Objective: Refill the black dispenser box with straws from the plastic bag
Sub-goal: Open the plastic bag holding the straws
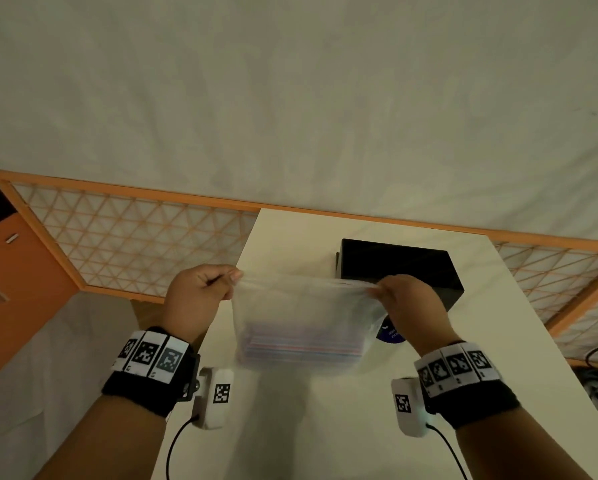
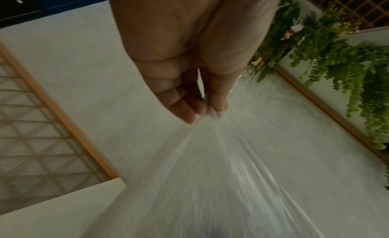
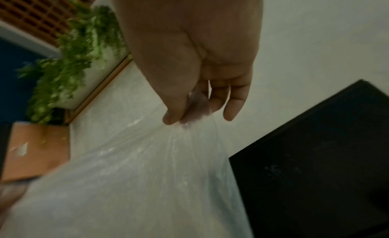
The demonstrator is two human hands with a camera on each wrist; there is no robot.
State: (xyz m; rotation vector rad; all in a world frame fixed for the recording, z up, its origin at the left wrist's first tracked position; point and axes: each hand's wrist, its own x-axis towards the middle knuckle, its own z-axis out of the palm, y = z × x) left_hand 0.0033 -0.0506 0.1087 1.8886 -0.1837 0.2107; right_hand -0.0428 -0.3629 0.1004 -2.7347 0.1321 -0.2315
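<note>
Clear film of the plastic bag [image 1: 301, 317] is pinched at its top corners between curled fingers and thumb of the left hand [image 1: 200, 296] and the right hand [image 1: 410, 306], and is held taut above the white table [image 1: 325, 427]. Striped straws [image 1: 297, 349] are seen low inside. Just behind, the black dispenser box [image 1: 398, 268] is set near the table's far edge.
</note>
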